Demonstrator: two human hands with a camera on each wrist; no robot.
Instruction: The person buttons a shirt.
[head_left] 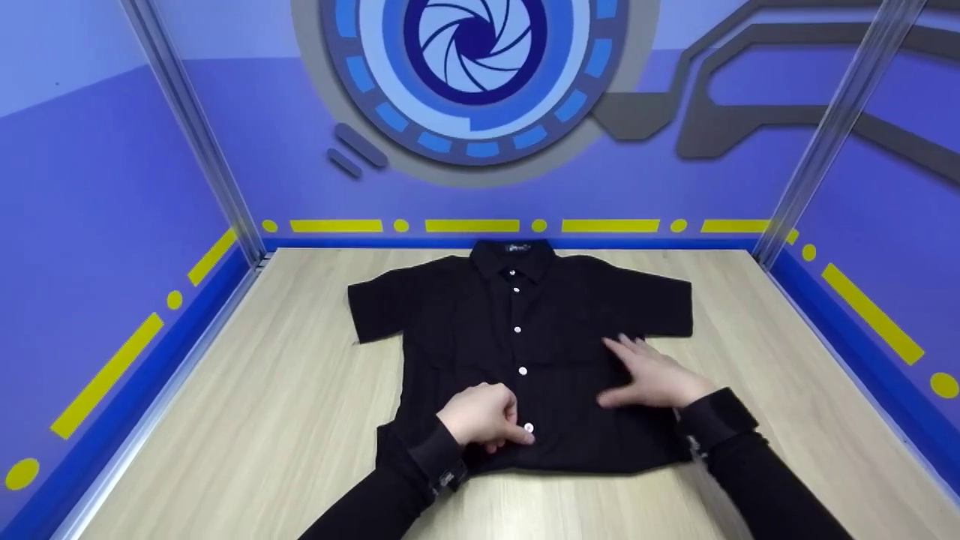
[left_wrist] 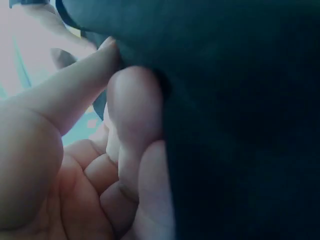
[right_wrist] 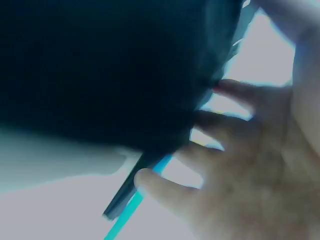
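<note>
A black short-sleeved button-up shirt lies spread front side up, its collar at the far edge of the table and its hem toward me. White buttons run down its middle. My left hand rests on the lower front with fingers curled under and the thumb by the lowest button. In the left wrist view no cloth shows between the thumb and fingers. Over the shirt's right side is my right hand, its fingers spread and the thumb apart. The right wrist view shows those fingers extended, holding nothing.
The shirt lies on a light wood-grain table. Blue printed walls with yellow dashes enclose the left, back and right sides. Metal posts stand at the back corners.
</note>
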